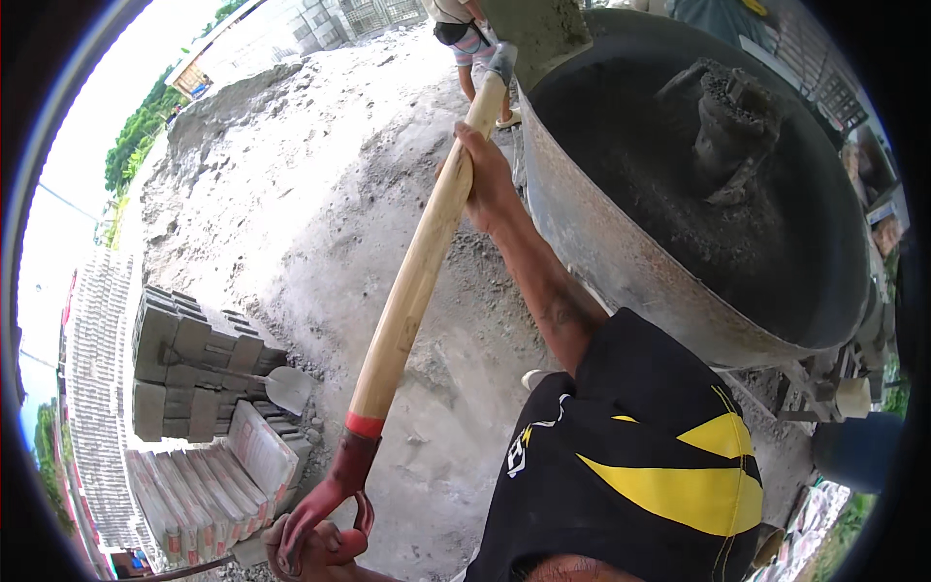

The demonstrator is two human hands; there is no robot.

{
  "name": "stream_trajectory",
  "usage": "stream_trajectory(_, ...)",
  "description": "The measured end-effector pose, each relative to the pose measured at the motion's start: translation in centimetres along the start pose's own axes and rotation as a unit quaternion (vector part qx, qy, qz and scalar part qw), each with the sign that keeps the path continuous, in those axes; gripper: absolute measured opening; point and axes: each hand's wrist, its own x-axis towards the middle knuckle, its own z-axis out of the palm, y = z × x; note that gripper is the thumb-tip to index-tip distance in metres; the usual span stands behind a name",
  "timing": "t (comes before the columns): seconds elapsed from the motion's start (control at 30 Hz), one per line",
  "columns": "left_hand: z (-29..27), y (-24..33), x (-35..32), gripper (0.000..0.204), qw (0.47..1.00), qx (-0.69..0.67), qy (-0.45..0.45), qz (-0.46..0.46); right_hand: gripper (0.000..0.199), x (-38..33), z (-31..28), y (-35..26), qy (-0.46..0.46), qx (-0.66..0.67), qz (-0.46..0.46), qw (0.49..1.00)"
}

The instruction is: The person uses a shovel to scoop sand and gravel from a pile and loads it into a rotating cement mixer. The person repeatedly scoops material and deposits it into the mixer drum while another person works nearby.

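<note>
Both my hands hold a shovel with a pale wooden shaft point(412, 291) and a red handle grip. My right hand point(485, 179) wraps round the upper shaft, thumb along it, fingers partly hidden behind. At the lower left my left hand point(320, 548) closes round the red grip point(349, 475). The shovel's grey blade point(538, 39) is at the far end, by the rim of a large round mixer pan point(621, 247); the frame's top cuts it off. Inside the pan stands a mortar-caked central hub point(732, 126), with dark grey material around it.
A pale heap of sand point(291, 165) spreads ahead and left. Grey concrete blocks point(184, 359), a second shovel point(288, 390) and stacked bags point(194, 504) lie at the left. Another person point(468, 44) stands beyond the blade. A blue drum point(858, 451) is at the right.
</note>
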Motion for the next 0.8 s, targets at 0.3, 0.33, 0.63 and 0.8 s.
stream_trajectory(0.3,4.7,4.0,-4.5,0.035,0.867,0.088,-0.287,0.397,0.045,-8.9,-12.0,-8.0,0.129,-0.071,-0.067,0.987)
stream_trajectory(0.33,2.5,3.6,-5.2,0.036,0.864,0.088,-0.293,0.401,0.045,-10.4,-11.2,-8.2,0.118,-0.092,-0.06,0.987)
stream_trajectory(0.63,-5.3,-5.5,-11.4,0.028,0.887,0.059,-0.225,0.399,0.062,-17.3,-10.5,-1.3,0.168,-0.299,0.056,0.938)
stream_trajectory(0.8,-10.1,-9.2,-19.6,0.025,0.982,0.017,-0.137,0.13,0.058,-20.6,-8.4,-1.1,0.102,-0.446,0.03,0.889)
